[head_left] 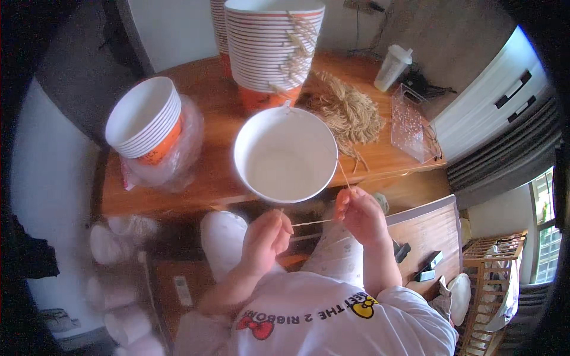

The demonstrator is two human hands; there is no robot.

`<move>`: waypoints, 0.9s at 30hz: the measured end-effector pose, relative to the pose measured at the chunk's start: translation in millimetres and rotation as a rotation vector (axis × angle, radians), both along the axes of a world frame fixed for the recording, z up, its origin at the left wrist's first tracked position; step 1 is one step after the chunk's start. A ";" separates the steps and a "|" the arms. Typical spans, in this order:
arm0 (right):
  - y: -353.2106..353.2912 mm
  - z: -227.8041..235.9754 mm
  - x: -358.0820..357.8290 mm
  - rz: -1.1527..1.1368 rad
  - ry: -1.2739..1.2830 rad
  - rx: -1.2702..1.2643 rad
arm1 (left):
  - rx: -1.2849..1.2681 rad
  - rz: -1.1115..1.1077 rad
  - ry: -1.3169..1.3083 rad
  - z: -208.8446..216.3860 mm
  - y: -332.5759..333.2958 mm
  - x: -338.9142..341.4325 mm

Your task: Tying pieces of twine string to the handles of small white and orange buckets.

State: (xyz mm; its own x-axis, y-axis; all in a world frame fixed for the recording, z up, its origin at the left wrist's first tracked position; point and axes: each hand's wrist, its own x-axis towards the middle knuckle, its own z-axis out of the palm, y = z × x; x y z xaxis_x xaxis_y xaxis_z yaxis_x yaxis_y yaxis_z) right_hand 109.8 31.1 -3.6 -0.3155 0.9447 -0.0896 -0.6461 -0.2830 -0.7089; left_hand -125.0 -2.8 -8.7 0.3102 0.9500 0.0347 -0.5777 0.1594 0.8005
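Observation:
Stretched between my two hands is a thin tan cord [313, 223]. My left hand [265, 242] is closed in a pinch on one end, low in front of the table edge. Close to the bucket's lower right side, my right hand [363, 217] pinches the cord too, and from its fingers a length runs up to the bucket's right rim. The white paper bucket [285, 157] sits tilted toward me at the front of the table, its hollow inside showing. At its far rim there is a small pale knot or tab [288, 105]. Neither hand touches the bucket wall.
Behind stands a tall stack of nested paper buckets [273, 53] with cords draped on its side. A heap of tan cords [347, 110] lies beside it. A shorter bucket stack [142, 118] in plastic wrap is at left. A lidded cup [393, 68] and clear tray [408, 124] stand right.

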 end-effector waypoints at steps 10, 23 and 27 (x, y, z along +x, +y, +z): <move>-2.2 -6.0 1.4 0.022 -0.086 0.050 | -0.132 0.075 0.032 1.6 2.2 5.7; -4.8 0.1 -4.2 -0.161 -0.399 0.104 | -0.151 0.119 0.030 7.4 5.0 10.0; -5.5 12.4 -22.5 -0.709 -1.035 0.555 | -0.129 0.159 0.096 10.5 5.9 14.1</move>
